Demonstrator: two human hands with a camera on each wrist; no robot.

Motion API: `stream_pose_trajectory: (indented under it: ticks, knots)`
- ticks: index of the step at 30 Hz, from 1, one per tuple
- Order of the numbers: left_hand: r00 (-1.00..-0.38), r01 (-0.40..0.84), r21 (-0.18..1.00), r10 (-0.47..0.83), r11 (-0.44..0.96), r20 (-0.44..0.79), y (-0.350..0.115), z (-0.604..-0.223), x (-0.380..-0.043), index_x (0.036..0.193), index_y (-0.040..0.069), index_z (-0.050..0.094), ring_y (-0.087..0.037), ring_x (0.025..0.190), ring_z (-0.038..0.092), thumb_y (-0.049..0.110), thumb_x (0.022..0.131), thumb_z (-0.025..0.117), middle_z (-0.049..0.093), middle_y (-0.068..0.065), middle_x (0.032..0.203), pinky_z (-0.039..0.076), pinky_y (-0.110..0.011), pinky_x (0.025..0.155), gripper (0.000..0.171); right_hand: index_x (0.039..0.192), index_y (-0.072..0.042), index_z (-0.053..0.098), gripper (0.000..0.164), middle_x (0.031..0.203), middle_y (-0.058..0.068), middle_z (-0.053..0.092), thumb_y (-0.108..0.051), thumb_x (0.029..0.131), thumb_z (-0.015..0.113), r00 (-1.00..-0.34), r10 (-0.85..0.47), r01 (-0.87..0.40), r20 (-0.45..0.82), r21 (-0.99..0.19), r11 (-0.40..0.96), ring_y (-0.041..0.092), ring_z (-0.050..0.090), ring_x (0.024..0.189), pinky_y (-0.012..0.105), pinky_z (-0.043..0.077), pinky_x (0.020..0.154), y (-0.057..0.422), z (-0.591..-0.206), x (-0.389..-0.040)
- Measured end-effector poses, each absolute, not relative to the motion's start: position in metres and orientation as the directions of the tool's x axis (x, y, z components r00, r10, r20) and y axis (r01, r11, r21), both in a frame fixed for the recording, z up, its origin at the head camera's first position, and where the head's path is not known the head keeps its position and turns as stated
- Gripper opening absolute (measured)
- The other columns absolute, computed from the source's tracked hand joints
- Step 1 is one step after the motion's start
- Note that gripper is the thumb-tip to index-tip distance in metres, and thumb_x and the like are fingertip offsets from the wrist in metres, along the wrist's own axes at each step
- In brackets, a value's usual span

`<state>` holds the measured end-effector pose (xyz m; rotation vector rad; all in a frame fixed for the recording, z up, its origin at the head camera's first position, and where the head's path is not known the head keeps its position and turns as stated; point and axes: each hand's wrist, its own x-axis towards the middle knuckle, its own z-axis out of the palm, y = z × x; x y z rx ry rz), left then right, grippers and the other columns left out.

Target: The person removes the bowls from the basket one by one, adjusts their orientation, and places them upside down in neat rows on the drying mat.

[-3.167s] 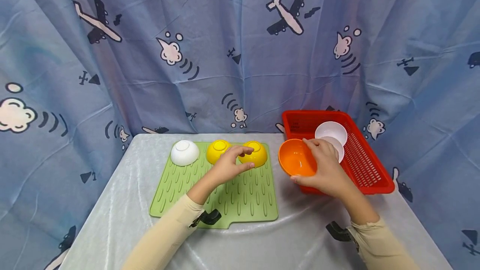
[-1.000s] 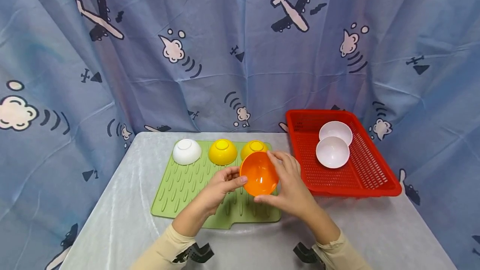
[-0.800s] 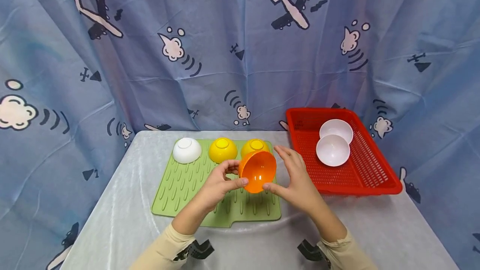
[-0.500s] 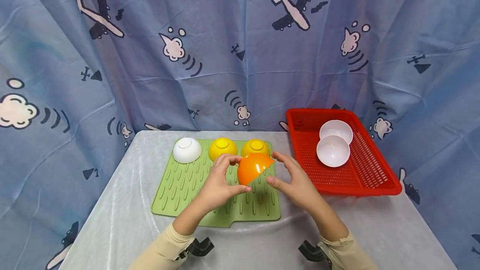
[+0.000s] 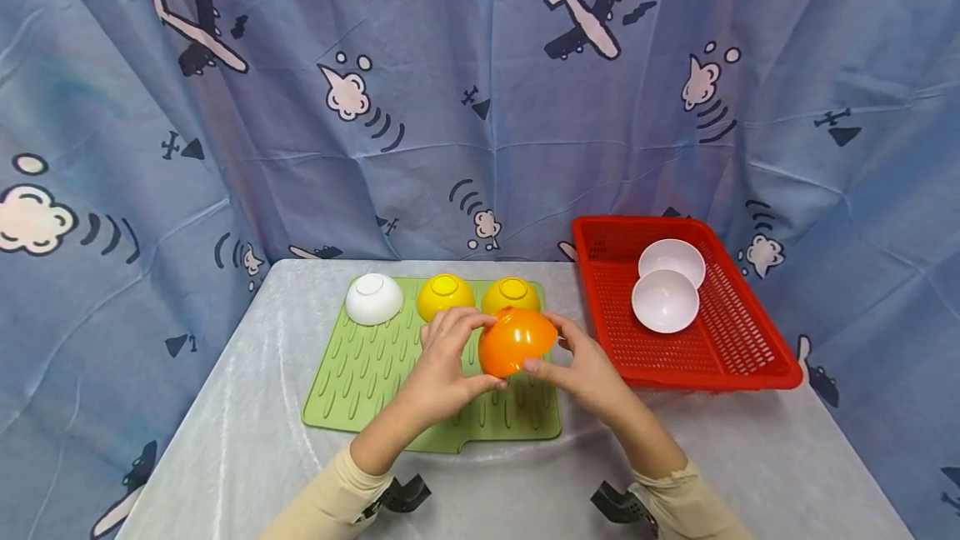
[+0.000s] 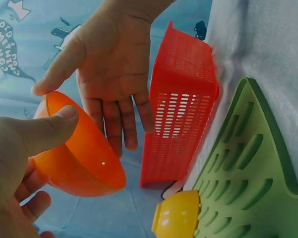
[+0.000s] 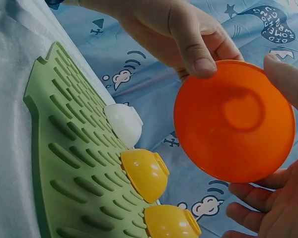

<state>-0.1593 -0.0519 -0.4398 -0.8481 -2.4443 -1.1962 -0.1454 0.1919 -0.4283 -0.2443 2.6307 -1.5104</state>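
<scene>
An orange bowl [image 5: 517, 342] is up over the green drying mat [image 5: 360, 390], tipped with its rounded outside toward the head camera. My left hand [image 5: 444, 367] grips its left side; in the left wrist view the thumb [image 6: 54, 130] lies over the rim. From the right, my right hand [image 5: 592, 375] holds the bowl's edge, thumb in front and fingers behind. The right wrist view looks into the bowl's round inside [image 7: 233, 124]. Behind it on the mat, a white bowl [image 5: 373, 300] and two yellow bowls, left [image 5: 445, 298] and right [image 5: 511, 296], sit upside down in a row.
To the right stands a red perforated basket [image 5: 615, 340] with two white bowls inside, a nearer one [image 5: 665, 302] overlapping a farther one [image 5: 678, 255]. A pale cloth covers the table [image 5: 247, 407]. A blue printed curtain [image 5: 420, 107] hangs behind.
The orange bowl has come from beside the basket to over the mat and been turned over. My left hand has taken hold; the right let go briefly, then returned to its edge.
</scene>
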Motion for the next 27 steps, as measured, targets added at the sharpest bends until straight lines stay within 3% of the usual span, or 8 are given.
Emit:
stream_pose_trajectory:
  ticks: [4, 8, 12, 15, 21, 24, 27]
  knots:
    - [-0.779, 0.627, 0.636, 0.376, 0.450, 0.502, -0.052, -0.440, -0.160, 0.135, 0.020, 0.059, -0.020, 0.128, 0.045, 0.030, 0.062, 0.099, 0.056, 0.001, 0.135, 0.030, -0.048, 0.101, 0.083, 0.151, -0.008, 0.045, 0.080, 0.146, 0.017, 0.055, -0.040, 0.087, 0.079, -0.984, -0.180, -0.070, -0.005, -0.911, 0.406, 0.044, 0.048, 0.137, 0.060, 0.047, 0.104, 0.192, -0.430, -0.146]
    - [-0.833, 0.547, 0.744, 0.339, 0.385, 0.437, -0.052, -0.441, -0.162, 0.145, 0.023, 0.052, -0.018, 0.126, 0.046, 0.032, 0.063, 0.098, 0.052, 0.003, 0.141, 0.033, -0.049, 0.101, 0.094, 0.150, -0.005, 0.046, 0.075, 0.143, 0.018, 0.058, -0.032, 0.089, 0.078, -0.980, -0.200, -0.072, 0.014, -0.956, 0.284, 0.040, 0.049, 0.135, 0.053, 0.049, 0.103, 0.193, -0.431, -0.146]
    - [-0.896, 0.411, 0.856, 0.313, 0.313, 0.315, -0.054, -0.443, -0.164, 0.150, 0.021, 0.046, -0.018, 0.126, 0.047, 0.030, 0.066, 0.098, 0.049, 0.003, 0.145, 0.039, -0.051, 0.105, 0.099, 0.151, -0.002, 0.043, 0.076, 0.147, 0.018, 0.054, -0.027, 0.089, 0.077, -0.974, -0.209, -0.131, 0.087, -0.969, 0.209, 0.037, 0.045, 0.139, 0.063, 0.030, 0.117, 0.193, -0.433, -0.146]
    - [-0.914, 0.330, 0.907, 0.328, 0.263, 0.237, -0.056, -0.443, -0.166, 0.151, 0.015, 0.045, -0.020, 0.128, 0.049, 0.038, 0.069, 0.096, 0.051, 0.002, 0.147, 0.039, -0.051, 0.106, 0.100, 0.151, -0.002, 0.043, 0.075, 0.149, 0.017, 0.053, -0.021, 0.088, 0.078, -0.966, -0.210, -0.183, 0.148, -0.971, 0.155, 0.032, 0.044, 0.140, 0.066, 0.015, 0.121, 0.191, -0.434, -0.145]
    - [-0.911, 0.277, 0.938, 0.366, 0.208, 0.188, -0.060, -0.438, -0.168, 0.152, 0.011, 0.045, -0.022, 0.130, 0.051, 0.069, 0.064, 0.084, 0.057, -0.004, 0.143, 0.039, -0.046, 0.102, 0.112, 0.152, -0.007, 0.042, 0.077, 0.144, 0.011, 0.053, -0.012, 0.085, 0.079, -0.957, -0.211, -0.218, 0.199, -0.974, 0.069, 0.015, 0.046, 0.133, 0.063, 0.010, 0.123, 0.188, -0.440, -0.146]
    - [-0.901, 0.288, 0.937, 0.387, 0.196, 0.196, -0.063, -0.437, -0.170, 0.149, 0.013, 0.049, -0.022, 0.127, 0.052, 0.066, 0.065, 0.086, 0.060, -0.003, 0.137, 0.040, -0.050, 0.102, 0.106, 0.153, -0.010, 0.040, 0.081, 0.146, 0.009, 0.051, -0.012, 0.083, 0.081, -0.953, -0.222, -0.228, 0.208, -0.971, 0.067, 0.015, 0.043, 0.136, 0.065, 0.007, 0.122, 0.188, -0.442, -0.145]
    - [-0.893, 0.300, 0.929, 0.407, 0.217, 0.193, -0.067, -0.437, -0.173, 0.147, 0.018, 0.052, -0.019, 0.125, 0.053, 0.052, 0.068, 0.092, 0.061, 0.002, 0.135, 0.040, -0.051, 0.102, 0.095, 0.154, -0.012, 0.039, 0.084, 0.150, 0.009, 0.048, -0.012, 0.082, 0.084, -0.943, -0.249, -0.249, 0.223, -0.965, 0.081, 0.023, 0.038, 0.141, 0.068, 0.005, 0.121, 0.187, -0.442, -0.146]
